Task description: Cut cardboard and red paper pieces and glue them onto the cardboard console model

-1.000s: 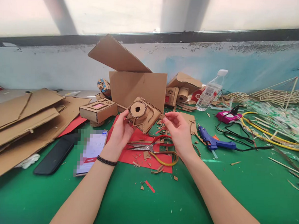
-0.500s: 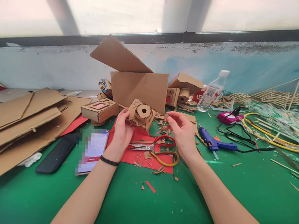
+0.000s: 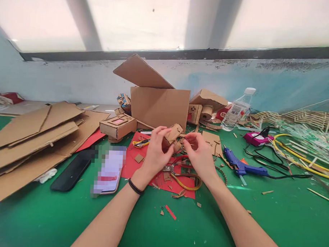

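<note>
My left hand grips a small cardboard camera model, which is tilted with its round lens part turned towards the right. The fingers cover much of its body. Close against its right side, the thumb and fingertips of my right hand are pinched together; whatever lies between them is too small to make out. Below both hands, scissors with a red and a yellow handle rest on a red sheet, partly hidden by my left hand. A yellow utility knife lies on the sheet's far left part.
Cardboard sheets are stacked at left, beside a black case and a phone. A cardboard box stands behind. To the right are a water bottle, a blue glue gun and a magenta power block.
My left hand has turned the camera model, so its lens no longer faces me, and moved it right. My right fingertips have come up to its side. The whole view has shifted slightly.
</note>
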{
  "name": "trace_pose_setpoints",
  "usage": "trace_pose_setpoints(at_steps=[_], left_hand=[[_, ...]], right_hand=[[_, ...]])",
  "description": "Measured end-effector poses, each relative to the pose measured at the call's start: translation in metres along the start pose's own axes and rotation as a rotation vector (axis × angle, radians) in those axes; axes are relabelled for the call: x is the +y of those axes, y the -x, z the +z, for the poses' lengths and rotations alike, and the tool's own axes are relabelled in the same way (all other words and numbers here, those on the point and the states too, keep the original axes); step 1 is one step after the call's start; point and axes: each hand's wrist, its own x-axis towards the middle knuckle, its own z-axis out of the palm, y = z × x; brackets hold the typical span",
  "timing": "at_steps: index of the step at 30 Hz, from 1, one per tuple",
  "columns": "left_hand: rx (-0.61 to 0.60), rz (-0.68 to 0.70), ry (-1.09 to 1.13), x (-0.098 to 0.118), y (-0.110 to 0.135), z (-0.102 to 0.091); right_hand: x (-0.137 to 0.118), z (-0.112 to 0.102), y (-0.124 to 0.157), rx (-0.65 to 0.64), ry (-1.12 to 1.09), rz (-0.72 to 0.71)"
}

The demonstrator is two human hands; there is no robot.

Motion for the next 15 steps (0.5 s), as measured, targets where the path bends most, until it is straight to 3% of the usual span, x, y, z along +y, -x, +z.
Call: trace_pose_setpoints(at_steps=[2, 4, 8, 11, 15], left_hand=[[-0.085, 0.036, -0.016, 0.007, 0.003, 0.003], [-0.084, 0.018, -0.004, 0.009, 0.003, 0.002], [-0.009, -0.199, 0.009, -0.002, 0.000, -0.003], [-0.119, -0.416, 0.018, -0.015, -0.003, -0.006], [-0.280, -0.484, 0.073, -0.018, -0.003, -0.007]], right_hand=[[0.002, 0.001, 0.001, 0.012, -0.011, 0.019], [0.004, 0.002, 0.001, -0.005, 0.010, 0.043], [0.008, 0.007, 0.002, -0.030, 0.103, 0.040], [0.012, 0.009, 0.004, -0.007, 0.100, 0.052], [0.015, 0.011, 0.004, 0.000, 0.012, 0.099]])
